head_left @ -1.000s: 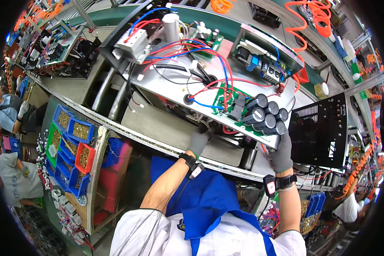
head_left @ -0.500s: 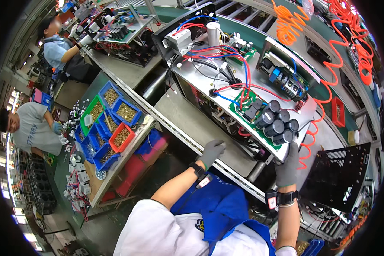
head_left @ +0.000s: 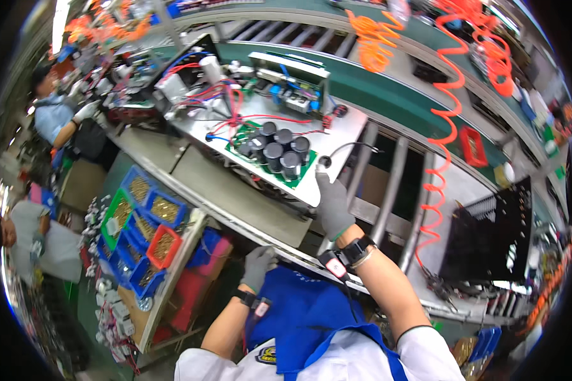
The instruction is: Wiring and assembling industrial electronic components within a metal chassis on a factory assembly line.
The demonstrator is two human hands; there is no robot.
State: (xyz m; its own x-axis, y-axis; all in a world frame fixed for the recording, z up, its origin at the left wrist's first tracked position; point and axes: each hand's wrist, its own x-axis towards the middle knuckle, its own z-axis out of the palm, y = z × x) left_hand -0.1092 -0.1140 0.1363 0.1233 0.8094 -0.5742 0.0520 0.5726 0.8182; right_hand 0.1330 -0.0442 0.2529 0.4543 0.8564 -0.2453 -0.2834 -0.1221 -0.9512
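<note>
The left hand (head_left: 258, 267) has dropped away from the board (head_left: 270, 136) to the worktop (head_left: 235, 197) edge, fingers curled, holding nothing. The board lies further up, and the right hand (head_left: 332, 206) touches its near corner, fingers flat.

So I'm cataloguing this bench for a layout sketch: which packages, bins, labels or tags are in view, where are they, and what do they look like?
Parts bins: left of the left hand, blue, green and red open boxes holding brass-coloured small parts.
Wrist tag: by the right hand, small red and white rectangle.
Red tray: far right on the conveyor, small and rectangular.
Black perforated panel: right side, dark and flat.
No lit screen is visible.
</note>
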